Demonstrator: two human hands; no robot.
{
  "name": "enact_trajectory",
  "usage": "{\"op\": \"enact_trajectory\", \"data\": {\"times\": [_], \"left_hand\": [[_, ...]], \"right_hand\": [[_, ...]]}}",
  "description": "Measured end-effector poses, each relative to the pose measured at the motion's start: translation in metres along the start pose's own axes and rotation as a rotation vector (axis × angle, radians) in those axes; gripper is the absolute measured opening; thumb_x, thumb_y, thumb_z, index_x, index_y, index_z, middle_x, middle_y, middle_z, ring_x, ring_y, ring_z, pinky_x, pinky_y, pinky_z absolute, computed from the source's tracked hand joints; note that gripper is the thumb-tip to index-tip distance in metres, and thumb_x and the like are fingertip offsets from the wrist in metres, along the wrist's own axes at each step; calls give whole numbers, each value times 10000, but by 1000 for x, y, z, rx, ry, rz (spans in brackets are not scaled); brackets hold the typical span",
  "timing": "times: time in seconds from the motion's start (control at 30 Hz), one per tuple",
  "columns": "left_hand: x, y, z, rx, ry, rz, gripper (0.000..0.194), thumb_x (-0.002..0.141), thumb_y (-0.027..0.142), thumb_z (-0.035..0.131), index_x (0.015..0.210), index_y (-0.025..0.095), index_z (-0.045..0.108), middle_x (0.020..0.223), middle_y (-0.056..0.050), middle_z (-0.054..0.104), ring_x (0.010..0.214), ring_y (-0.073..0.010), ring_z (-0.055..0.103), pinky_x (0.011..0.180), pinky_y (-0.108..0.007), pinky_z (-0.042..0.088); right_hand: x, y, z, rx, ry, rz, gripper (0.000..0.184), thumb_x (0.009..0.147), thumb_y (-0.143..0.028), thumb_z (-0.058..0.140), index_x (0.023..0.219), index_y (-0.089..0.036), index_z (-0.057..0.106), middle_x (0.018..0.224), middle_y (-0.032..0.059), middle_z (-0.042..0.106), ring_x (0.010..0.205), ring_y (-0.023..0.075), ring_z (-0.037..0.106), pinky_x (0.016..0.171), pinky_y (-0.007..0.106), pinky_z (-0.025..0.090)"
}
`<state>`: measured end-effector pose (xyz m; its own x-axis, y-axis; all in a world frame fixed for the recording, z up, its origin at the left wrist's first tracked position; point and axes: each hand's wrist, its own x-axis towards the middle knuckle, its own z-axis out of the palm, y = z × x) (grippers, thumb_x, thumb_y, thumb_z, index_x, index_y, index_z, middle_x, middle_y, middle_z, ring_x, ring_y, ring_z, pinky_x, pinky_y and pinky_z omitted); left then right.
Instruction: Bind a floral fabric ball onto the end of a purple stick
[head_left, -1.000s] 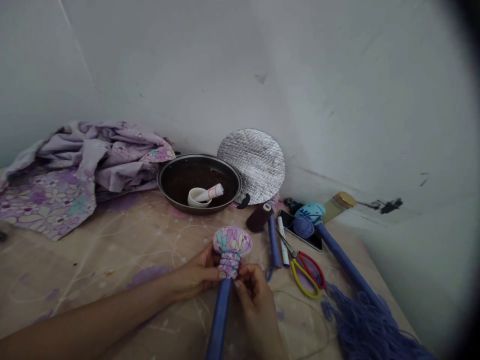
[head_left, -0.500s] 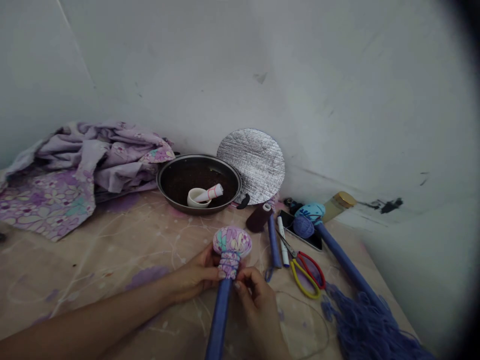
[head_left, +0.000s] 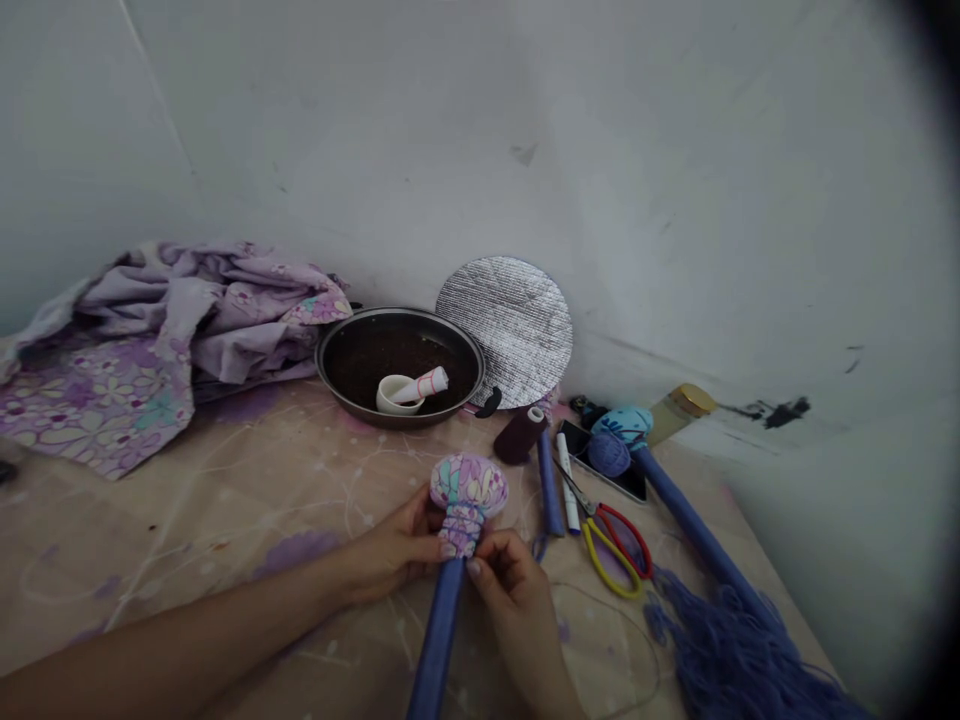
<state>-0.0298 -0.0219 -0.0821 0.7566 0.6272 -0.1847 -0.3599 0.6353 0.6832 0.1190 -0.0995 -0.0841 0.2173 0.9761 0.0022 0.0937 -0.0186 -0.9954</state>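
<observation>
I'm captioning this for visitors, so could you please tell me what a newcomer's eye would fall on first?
Probably the silvery disc, behind the pan. Next, the red-and-yellow scissors, lying right of the right hand. Then the flowered knob, front and centre atop the blue rod.

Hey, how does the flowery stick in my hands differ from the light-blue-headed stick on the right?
The flowery stick is gripped by your left hand, with your right hand at its neck; the light-blue-headed stick has no hand on it. The flowery stick's head is pinkish-purple floral, while the light-blue-headed stick's has dark marks on light blue. Both have rounded heads on blue handles.
</observation>
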Motion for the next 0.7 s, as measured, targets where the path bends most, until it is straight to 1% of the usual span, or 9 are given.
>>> {"op": "enact_trajectory", "data": {"times": [0.1,0.23,0.43,0.57,0.7], "left_hand": [[0,0,1,-7,-18,12,624,668,72,715,1208,204,431,1123,-106,600,975,-200,602,773,-291,486],[1,0,1,-16,-22,7,631,654,70,724,1198,199,432,1129,-109,598,932,-185,610,762,-285,489],[-2,3,3,-30,3,-3,584,662,61,710,1173,201,464,1056,-70,613,896,-173,607,741,-271,489],[-1,3,1,-24,-3,-22,587,659,76,718,1177,205,473,1044,-66,610,901,-179,611,748,-283,489],[1,1,-1,-15,2,-26,577,672,79,712,1181,223,482,1051,-60,608,899,-169,613,740,-271,485]], "right_hand": [[-1,-1,-3,-29,-31,-7,88,780,-258,598,763,-194,541,686,-24,518,631,138,485,576,227,385],[-1,-3,-5,-12,-86,-18,91,798,-268,583,770,-199,532,701,-24,517,642,135,485,584,225,390],[2,3,-10,-4,-168,-41,84,824,-278,559,803,-204,526,735,-14,506,676,143,465,604,236,379],[2,9,-11,51,-157,-28,82,823,-275,568,806,-214,517,731,-24,493,666,138,455,600,233,367],[2,12,-6,93,-105,-21,97,818,-276,577,785,-216,509,705,-33,480,642,132,440,582,227,353]]}}
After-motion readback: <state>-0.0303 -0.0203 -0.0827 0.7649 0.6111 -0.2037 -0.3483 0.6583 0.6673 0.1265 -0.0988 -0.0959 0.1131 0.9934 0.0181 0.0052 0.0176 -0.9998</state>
